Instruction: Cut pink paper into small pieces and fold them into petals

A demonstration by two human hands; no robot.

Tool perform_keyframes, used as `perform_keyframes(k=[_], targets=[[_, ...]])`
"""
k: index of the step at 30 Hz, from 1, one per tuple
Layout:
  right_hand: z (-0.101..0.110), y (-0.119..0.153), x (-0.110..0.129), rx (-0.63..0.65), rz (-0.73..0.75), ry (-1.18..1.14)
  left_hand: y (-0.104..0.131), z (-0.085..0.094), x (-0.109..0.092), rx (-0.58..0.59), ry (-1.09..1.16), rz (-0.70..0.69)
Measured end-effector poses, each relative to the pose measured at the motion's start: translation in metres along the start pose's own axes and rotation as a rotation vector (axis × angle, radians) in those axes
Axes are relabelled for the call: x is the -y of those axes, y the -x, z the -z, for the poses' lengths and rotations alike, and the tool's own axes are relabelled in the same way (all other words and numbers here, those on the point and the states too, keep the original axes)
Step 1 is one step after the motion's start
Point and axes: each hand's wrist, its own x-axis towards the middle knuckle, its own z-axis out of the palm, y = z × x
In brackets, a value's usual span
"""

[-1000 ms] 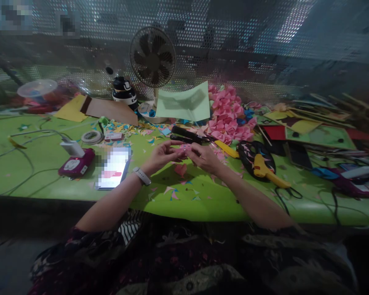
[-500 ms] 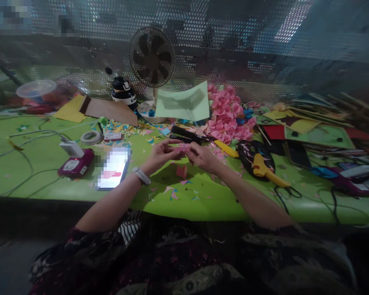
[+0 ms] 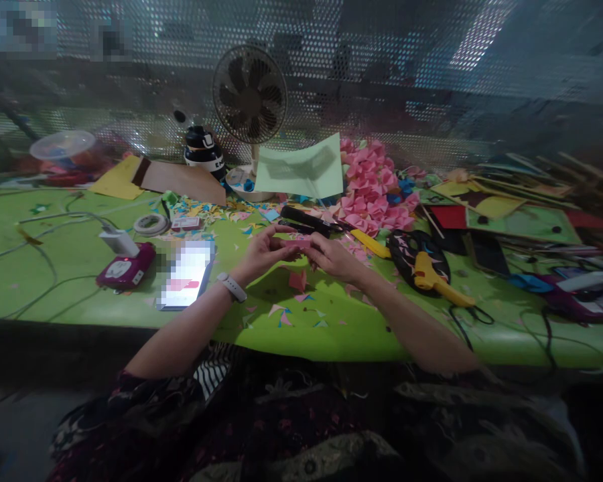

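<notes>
Fingers of both hands pinch a pink paper piece [image 3: 298, 242]; the lidded tub [image 3: 63, 147] holds blurred colours.

"Where are your hands?"
"Your left hand [image 3: 262, 256] is to the right of the phone [image 3: 195, 269], palm turned inward, thumb and fingers drawn together in a pinch. Your right hand [image 3: 334, 256] faces it, farther right of the phone, thumb along the top and the other fingers curled under."
"And your arms?"
"Your left forearm [image 3: 178, 340] slants up past the phone's near right corner, with your left wrist [image 3: 232, 286] just beside the phone. Your right forearm [image 3: 417, 321], well to the phone's right, angles inward. Your fingertips nearly meet."
</notes>
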Motion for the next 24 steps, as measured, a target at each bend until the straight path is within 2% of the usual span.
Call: perform_keyframes(k=[8, 14, 19, 24], targets=[[0.002, -0.001, 0.005, 0.056, -0.094, -0.004, -0.001, 0.002, 0.003, -0.017, -0.066, -0.036], [0.005, -0.001, 0.008, 0.148, -0.161, -0.011, 0.0, 0.004, 0.0, -0.006, -0.054, 0.041], [0.003, -0.002, 0.009, 0.123, -0.125, 0.165, -0.001, 0.006, 0.0, 0.038, -0.113, 0.074], [0.009, -0.001, 0.006, 0.106, -0.164, 0.024, -0.006, 0.014, 0.0, 0.038, -0.077, 0.06]])
